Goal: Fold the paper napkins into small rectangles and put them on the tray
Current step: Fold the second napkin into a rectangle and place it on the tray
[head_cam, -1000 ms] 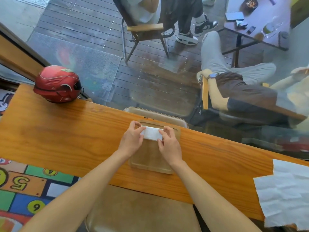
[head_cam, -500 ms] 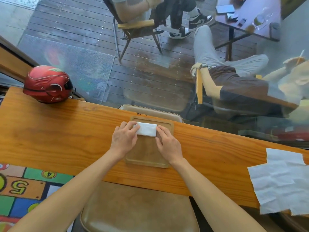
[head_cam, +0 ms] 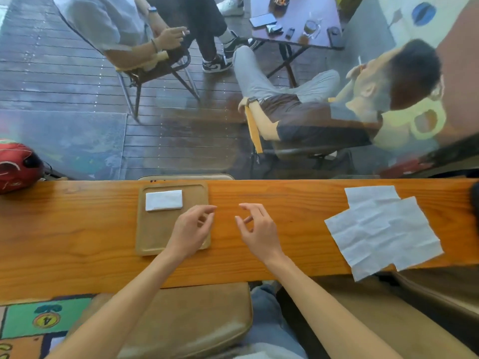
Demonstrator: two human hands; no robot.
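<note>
While one folded napkin lies flat as a small rectangle in the far left part of the tray, both hands hover empty. Tray sits on the wooden desk, its far rim near the desk's far edge. Left hand is over the tray's right near corner, hiding it; fingers loosely curled, spread apart, holding nothing. Right hand is just beside it over bare desk, fingers likewise curled and parted, empty. Unfolded napkins lie overlapping well to the right, creased, one corner overhanging the near desk edge. Red helmet rests at the desk's far left. Nothing lies between the hands and the unfolded napkins. Padded stool is below the near edge.
</note>
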